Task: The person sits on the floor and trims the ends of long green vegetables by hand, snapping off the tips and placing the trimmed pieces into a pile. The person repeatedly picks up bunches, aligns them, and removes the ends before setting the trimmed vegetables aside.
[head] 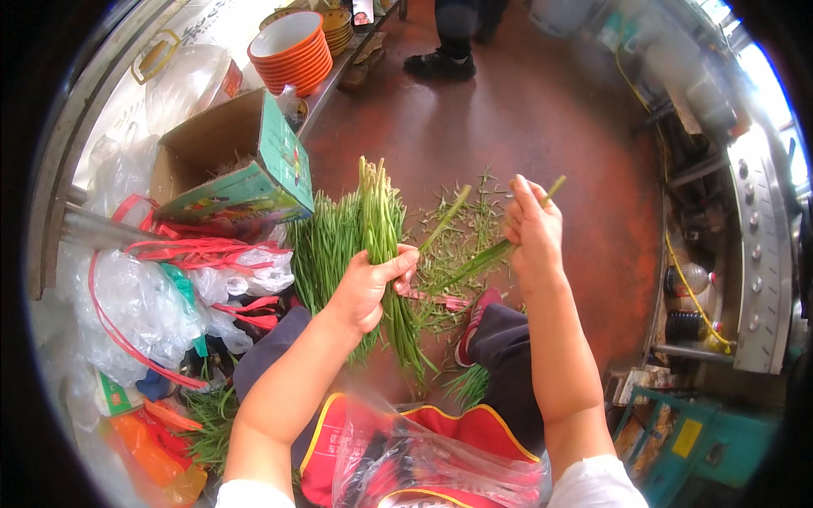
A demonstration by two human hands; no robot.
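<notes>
My left hand (375,286) is closed around a bundle of long green stalks, garlic chives (380,232) by their look, with the pale cut ends pointing up. One stalk (448,216) sticks out to the right by my left thumb. In my right hand (533,222) are a few chive stalks (476,263), one pale end poking out past the fingers. Behind the bundle lies a thick pile of chives (324,254) on the floor. Trimmed scraps (457,254) are scattered between and beyond my hands. More chives (470,384) lie near my right leg.
A green cardboard box (232,168) stands left of the pile. Plastic bags (136,311) and red twine (197,251) fill the left side. Stacked orange bowls (292,57) sit on a shelf. Another person's shoe (441,65) is ahead on the red floor (591,159). Bottles (689,279) are at right.
</notes>
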